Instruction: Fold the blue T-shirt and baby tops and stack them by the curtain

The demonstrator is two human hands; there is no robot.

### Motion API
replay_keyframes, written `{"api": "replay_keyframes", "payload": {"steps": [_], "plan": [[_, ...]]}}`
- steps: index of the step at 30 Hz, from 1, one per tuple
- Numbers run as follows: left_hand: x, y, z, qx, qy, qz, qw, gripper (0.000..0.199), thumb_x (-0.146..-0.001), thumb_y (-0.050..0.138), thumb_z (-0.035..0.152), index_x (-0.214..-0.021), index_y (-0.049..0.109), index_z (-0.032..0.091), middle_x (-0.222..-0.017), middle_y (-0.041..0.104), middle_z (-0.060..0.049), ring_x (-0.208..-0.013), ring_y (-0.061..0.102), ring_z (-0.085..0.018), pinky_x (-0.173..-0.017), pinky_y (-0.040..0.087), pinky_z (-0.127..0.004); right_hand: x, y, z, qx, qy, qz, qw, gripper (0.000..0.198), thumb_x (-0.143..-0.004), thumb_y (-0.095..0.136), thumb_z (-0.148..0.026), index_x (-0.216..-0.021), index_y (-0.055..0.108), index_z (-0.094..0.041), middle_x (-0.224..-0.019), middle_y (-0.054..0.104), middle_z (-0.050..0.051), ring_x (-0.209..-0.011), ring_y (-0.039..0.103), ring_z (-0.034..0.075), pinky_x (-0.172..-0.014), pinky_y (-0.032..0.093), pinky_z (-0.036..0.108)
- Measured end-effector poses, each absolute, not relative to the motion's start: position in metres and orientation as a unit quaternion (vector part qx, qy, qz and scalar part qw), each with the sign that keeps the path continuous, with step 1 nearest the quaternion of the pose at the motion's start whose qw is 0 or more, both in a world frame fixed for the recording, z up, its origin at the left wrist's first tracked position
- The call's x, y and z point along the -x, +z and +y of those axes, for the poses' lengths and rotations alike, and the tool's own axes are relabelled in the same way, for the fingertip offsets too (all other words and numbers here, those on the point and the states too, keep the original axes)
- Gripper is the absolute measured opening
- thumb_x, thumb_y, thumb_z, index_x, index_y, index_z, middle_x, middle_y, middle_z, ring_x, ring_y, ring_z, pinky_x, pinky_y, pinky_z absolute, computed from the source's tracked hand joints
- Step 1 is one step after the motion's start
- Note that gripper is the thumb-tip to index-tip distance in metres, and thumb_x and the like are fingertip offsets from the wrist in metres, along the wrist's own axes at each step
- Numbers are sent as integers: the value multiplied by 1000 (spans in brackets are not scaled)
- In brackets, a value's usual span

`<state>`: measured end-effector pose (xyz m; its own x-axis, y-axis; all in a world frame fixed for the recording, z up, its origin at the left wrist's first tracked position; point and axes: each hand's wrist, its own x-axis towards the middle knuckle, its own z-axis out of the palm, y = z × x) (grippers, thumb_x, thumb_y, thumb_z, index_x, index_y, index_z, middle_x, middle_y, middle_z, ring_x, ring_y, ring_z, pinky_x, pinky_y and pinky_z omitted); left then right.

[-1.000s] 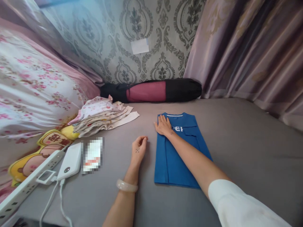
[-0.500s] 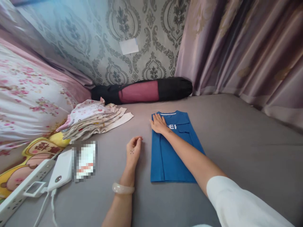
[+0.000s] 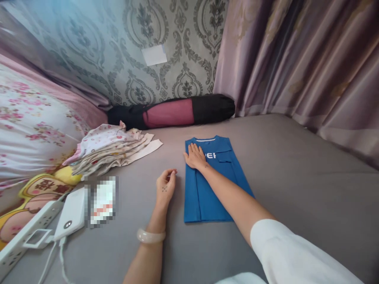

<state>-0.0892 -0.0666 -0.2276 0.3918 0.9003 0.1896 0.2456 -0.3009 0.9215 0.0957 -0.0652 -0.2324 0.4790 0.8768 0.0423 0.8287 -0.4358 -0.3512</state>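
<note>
A folded blue shirt [image 3: 217, 209] lies flat on the grey bed sheet, its collar pointing away from me. White letters show on its chest, partly covered by my right hand and a fold. My right hand [image 3: 195, 156] rests palm down on the upper left part of the shirt, fingers stretched out. Left of the shirt, apart from it, my left hand [image 3: 166, 184] is on its side at the sheet. Its fingers are curled in toward the thumb, and I see nothing held in them. A pale bangle [image 3: 151, 236] circles my left wrist.
A pile of light clothes [image 3: 114, 148] lies to the left by a floral pillow [image 3: 44, 122]. Nearer are a power strip [image 3: 32, 228], a white power bank [image 3: 72, 209] with cables and a yellow cartoon cushion [image 3: 38, 183]. A black and maroon bag [image 3: 171, 112] lies along the wall.
My right hand has slid slightly toward me on the shirt, still flat. The whole view has shifted a little, so things appear further left. My left hand keeps its curled pose.
</note>
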Motion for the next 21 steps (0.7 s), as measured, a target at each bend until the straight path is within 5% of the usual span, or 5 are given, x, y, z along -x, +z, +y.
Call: {"api": "replay_keyframes", "payload": {"steps": [7, 13, 21], "plan": [[81, -222, -91, -825, 322, 289, 363, 30, -86, 55, 39, -105, 69, 21, -105, 72, -10, -101, 65, -25, -93, 50, -39, -130, -211, -88, 832, 85, -496, 232, 63, -100, 14, -42, -150, 26, -7, -158, 22, 11, -146, 16, 20, -117, 12, 36], [76, -229, -107, -912, 256, 201, 250, 47, -91, 50, 46, -127, 57, 16, -136, 56, -16, -134, 44, -29, -111, 35, -48, -185, -213, -130, 902, -7, -395, 173, 64, -98, 18, -40, -146, 31, 0, -154, 28, 20, -144, 20, 28, -116, 13, 44], [77, -228, -121, -958, 113, 195, 175, 71, -93, 35, 59, -144, 37, 10, -153, 32, -19, -144, 24, -30, -117, 21, -52, -197, -236, -138, 920, 8, -375, 113, 71, -98, 17, -45, -147, 28, 4, -156, 23, 19, -145, 15, 29, -116, 11, 43]]}}
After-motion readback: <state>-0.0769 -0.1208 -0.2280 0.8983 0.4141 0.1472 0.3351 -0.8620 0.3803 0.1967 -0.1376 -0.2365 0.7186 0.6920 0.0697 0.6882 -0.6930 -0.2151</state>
